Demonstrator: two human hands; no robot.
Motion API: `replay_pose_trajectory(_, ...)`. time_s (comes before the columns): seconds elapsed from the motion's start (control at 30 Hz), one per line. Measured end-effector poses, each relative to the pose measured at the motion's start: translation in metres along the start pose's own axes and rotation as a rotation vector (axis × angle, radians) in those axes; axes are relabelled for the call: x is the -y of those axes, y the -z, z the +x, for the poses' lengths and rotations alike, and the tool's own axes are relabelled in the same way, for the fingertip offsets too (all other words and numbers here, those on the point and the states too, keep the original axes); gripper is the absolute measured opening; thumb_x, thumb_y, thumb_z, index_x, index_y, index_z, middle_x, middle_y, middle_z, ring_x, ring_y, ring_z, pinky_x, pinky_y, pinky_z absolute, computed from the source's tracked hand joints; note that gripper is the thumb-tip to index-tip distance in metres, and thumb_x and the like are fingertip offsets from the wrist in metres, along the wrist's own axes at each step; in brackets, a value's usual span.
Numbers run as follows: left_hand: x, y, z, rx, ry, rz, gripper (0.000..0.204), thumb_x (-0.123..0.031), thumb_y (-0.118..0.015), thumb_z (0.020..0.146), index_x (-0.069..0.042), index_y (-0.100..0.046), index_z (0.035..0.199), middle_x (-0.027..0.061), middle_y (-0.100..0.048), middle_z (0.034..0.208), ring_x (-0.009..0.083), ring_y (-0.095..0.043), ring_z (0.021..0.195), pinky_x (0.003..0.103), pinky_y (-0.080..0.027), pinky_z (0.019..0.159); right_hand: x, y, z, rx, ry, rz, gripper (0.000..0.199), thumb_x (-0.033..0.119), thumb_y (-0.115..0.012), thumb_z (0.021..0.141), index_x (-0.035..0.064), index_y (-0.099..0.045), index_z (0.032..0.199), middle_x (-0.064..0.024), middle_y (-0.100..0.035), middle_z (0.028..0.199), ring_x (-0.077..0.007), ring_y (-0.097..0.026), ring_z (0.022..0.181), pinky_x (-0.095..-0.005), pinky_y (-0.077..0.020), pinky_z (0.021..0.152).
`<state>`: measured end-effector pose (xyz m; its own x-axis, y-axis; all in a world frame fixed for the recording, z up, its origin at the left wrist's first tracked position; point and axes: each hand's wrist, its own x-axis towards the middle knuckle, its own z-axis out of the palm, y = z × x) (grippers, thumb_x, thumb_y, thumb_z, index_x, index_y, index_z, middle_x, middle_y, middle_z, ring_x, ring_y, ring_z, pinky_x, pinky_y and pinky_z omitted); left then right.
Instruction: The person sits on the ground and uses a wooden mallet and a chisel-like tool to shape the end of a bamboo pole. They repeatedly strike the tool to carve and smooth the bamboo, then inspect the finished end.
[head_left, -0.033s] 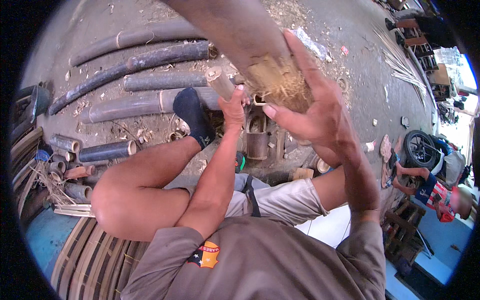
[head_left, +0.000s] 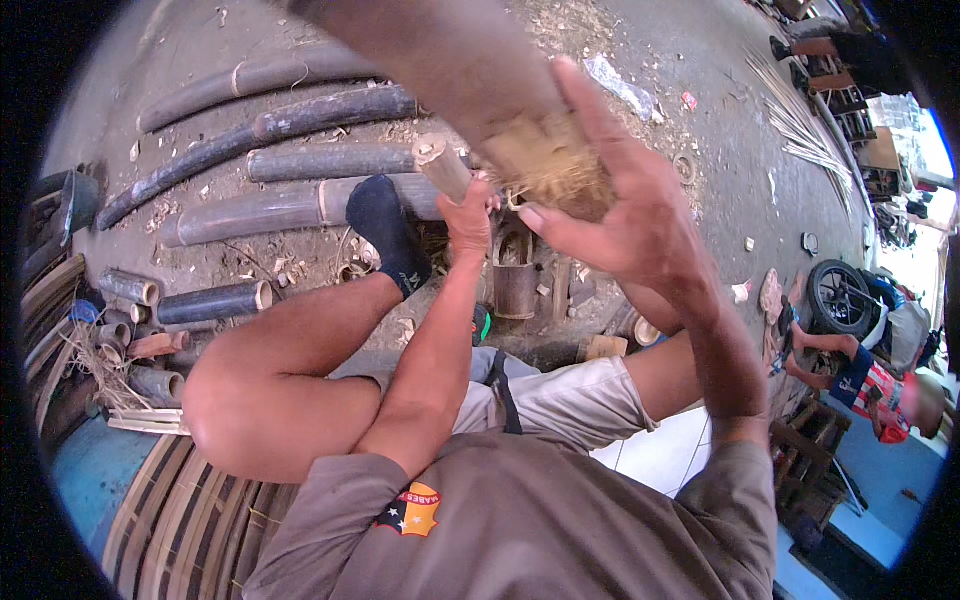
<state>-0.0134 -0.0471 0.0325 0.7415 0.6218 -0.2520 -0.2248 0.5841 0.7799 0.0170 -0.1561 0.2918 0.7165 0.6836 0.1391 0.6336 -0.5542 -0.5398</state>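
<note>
My right hand is closed round a thick brown bamboo pole near its ragged end, thumb on one side and fingers on the other. That end is frayed into yellow fibres and is smeared by motion. My left hand grips a pale round wooden handle whose blunt end points up. What the handle leads to is hidden behind the fist. Below the two hands, between my legs, a short cut bamboo piece lies with its open hollow facing up.
Several long bamboo poles lie on the littered ground beyond my socked foot. Shorter tubes and bundled strips are at the left. To the right, a person sits near a black wheel.
The thick pole and my right hand have shifted slightly to the left. My left hand stays almost in place on the handle.
</note>
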Motion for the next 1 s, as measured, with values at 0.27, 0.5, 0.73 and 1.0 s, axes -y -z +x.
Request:
replay_pose_trajectory(0.27, 0.077, -0.007, 0.034, -0.434, -0.125, 0.306, 0.009, -0.005, -0.07, 0.091, -0.003, -0.063, 0.097, 0.0038, -0.067, 0.085, 0.0136, -0.06, 0.063, 0.032, -0.048, 0.054, 0.033, 0.005, 0.062, 0.214, 0.207, -0.473, 0.085, 0.046, -0.076, 0.085, 0.0447, -0.037, 0.161, -0.0257, -0.067, 0.089, -0.042, -0.071, 0.075, -0.0496, -0.0573, 0.062)
replay_pose_trajectory(0.5, 0.045, 0.019, -0.002, -0.048, 0.138, -0.092, 0.016, -0.008, -0.067, 0.094, -0.003, -0.061, 0.107, 0.0051, -0.067, 0.086, 0.0143, -0.06, 0.063, 0.031, -0.049, 0.055, 0.013, -0.014, 0.068, 0.564, 0.112, -0.646, 0.087, 0.055, -0.075, 0.084, 0.0461, -0.038, 0.161, -0.0171, -0.062, 0.079, -0.0368, -0.066, 0.065, -0.0474, -0.0527, 0.058)
replay_pose_trajectory(0.73, 0.09, 0.047, 0.026, -0.02, 0.027, -0.11, 0.02, -0.009, -0.067, 0.094, -0.004, -0.059, 0.112, 0.0056, -0.063, 0.083, 0.0144, -0.056, 0.061, 0.033, -0.05, 0.058, 0.027, -0.019, 0.078, 0.423, 0.212, -0.443, 0.078, 0.042, -0.074, 0.084, 0.0351, -0.045, 0.156, -0.0188, -0.07, 0.078, -0.0398, -0.074, 0.075, -0.0513, -0.0586, 0.063)
replay_pose_trajectory(1.0, 0.095, 0.06, 0.026, -0.117, -0.247, 0.825, 0.034, -0.02, -0.063, 0.093, -0.004, -0.065, 0.124, 0.0096, -0.065, 0.117, 0.0254, -0.056, 0.106, 0.038, -0.035, 0.099, 0.05, -0.021, 0.099, 0.236, 0.378, -0.428, 0.081, 0.045, -0.077, 0.084, 0.0301, -0.047, 0.158, -0.0164, -0.067, 0.072, -0.0344, -0.071, 0.064, -0.0472, -0.0555, 0.056)
